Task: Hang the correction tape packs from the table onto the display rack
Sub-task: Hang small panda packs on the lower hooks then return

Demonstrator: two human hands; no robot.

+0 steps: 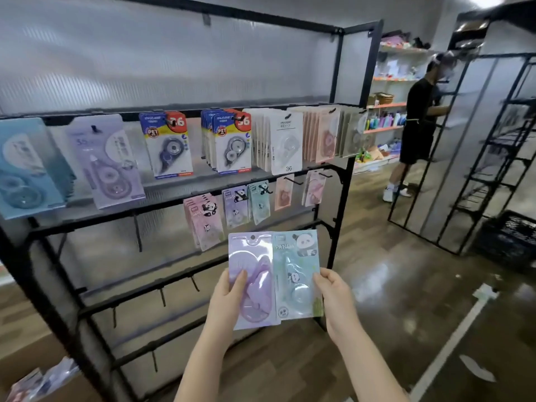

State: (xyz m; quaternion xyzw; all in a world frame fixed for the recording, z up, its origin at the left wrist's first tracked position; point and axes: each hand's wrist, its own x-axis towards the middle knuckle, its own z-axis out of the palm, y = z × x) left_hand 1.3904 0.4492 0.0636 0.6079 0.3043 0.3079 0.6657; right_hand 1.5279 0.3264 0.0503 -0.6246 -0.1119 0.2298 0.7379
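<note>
I hold two correction tape packs side by side in front of the black display rack (203, 195). My left hand (229, 297) grips the purple pack (252, 256), thumb on its front. My right hand (333, 297) pinches the right edge of the mint-green panda pack (295, 268). Both packs are upright, below the rack's second row. That row carries pink, purple and mint panda packs (235, 207) on hooks. The row above is full of blue, lilac, white and beige packs (226, 140). Several bare hooks (162, 295) stick out of the lower bars.
More packs (43, 378) lie on a cardboard surface at the bottom left. A person in black (417, 123) stands at shelves at the back right. A bare black rack (493, 152) and a dark crate (507, 239) stand on the right on the wooden floor.
</note>
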